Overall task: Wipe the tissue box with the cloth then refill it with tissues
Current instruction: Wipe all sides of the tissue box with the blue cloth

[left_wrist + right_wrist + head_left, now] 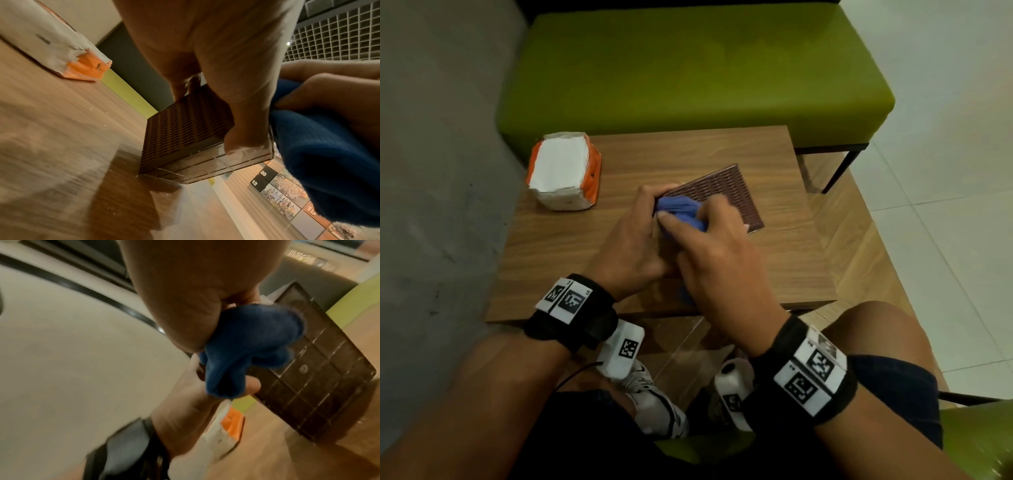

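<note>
A dark brown tissue box with a woven-pattern face stands tilted on the wooden table. My left hand grips its near left edge, thumb on the box rim. My right hand holds a bunched blue cloth and presses it on the box's near top part. In the right wrist view the cloth bulges out of my fist against the box's gridded side. In the left wrist view the cloth hangs right of the box.
An opened orange-and-white pack of tissues lies at the table's far left corner. A green padded bench stands right behind the table. A grey wall runs on the left, tiled floor lies on the right. My knees and shoes are under the table's near edge.
</note>
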{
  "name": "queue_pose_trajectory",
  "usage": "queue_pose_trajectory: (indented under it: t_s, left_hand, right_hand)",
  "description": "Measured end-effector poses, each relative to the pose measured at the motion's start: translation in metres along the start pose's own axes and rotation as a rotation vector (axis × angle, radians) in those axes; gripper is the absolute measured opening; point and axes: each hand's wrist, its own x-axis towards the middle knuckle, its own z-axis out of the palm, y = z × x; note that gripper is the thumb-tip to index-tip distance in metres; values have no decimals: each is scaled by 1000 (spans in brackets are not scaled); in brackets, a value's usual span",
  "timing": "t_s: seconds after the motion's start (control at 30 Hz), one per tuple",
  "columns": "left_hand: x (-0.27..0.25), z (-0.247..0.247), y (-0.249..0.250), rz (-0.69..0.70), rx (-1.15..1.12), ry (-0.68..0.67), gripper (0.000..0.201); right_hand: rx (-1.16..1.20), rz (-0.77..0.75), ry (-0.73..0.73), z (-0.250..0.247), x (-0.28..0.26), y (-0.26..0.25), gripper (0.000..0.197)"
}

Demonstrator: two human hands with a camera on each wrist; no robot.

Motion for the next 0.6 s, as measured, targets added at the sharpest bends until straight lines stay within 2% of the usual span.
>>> queue_pose_trajectory:
  t_s: [0.13, 0.17, 0.3, 0.33, 0.47, 0.6]
  left_hand:
    - [0, 0, 0, 41, -24, 7, 104]
    - [1, 1, -1, 40, -24, 8, 104]
    - [-3, 3, -1, 11, -60, 38, 96]
    - [-3, 4, -2, 18, -68, 49, 98]
    - [-2, 10, -8, 63, -66, 76, 103]
    - [0, 13, -11, 65, -78, 68, 102]
  right_hand:
    - [48, 250, 212, -13, 16, 26, 47]
    - [29, 237, 194, -13, 18, 21, 47]
    - [-39, -19, -16, -1, 6, -8, 47]
    - [-12, -8, -4, -3, 7, -2, 48]
    - [91, 227, 197, -18, 15, 29, 48]
    - [-29, 27, 20, -10, 5, -1, 46]
